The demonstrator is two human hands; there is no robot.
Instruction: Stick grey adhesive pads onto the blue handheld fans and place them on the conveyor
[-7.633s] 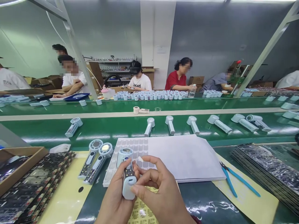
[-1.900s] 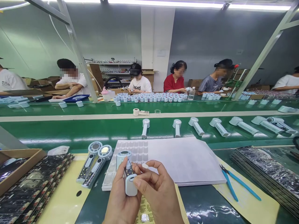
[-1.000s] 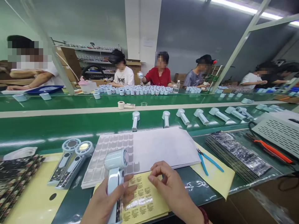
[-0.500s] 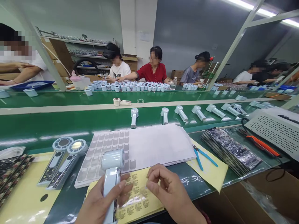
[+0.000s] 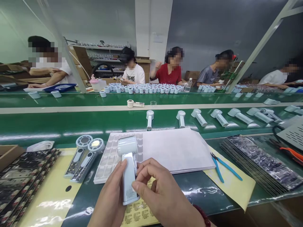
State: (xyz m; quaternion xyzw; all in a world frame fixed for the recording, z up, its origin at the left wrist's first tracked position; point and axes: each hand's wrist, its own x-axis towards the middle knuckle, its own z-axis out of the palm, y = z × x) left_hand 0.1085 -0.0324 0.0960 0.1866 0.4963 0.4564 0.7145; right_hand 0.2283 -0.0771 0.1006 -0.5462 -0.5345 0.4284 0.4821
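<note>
My left hand (image 5: 111,192) is closed round the handle of a light-blue handheld fan (image 5: 129,176), held upright with its round head at the top. My right hand (image 5: 161,189) has thumb and forefinger pinched together at the handle's right edge, near the lower end. A clear label sticker (image 5: 129,191) with faint print shows on the handle beside those fingertips. Beneath my hands lies a yellow sheet of printed labels (image 5: 137,214), partly covered by them. Behind the fan is a white sheet with grey stickers (image 5: 106,160).
Two fans (image 5: 88,157) lie on the left by stacked dark printed panels (image 5: 28,176). Blue-handled nippers (image 5: 224,167) rest on yellow paper at right, near another panel stack (image 5: 262,164). Several fans stand along the green conveyor (image 5: 71,123). Co-workers sit beyond it.
The fan has turned so its smooth handle side faces me. My right hand has moved left from beside the fan, bringing the pinched clear label to the handle. The view has shifted left.
</note>
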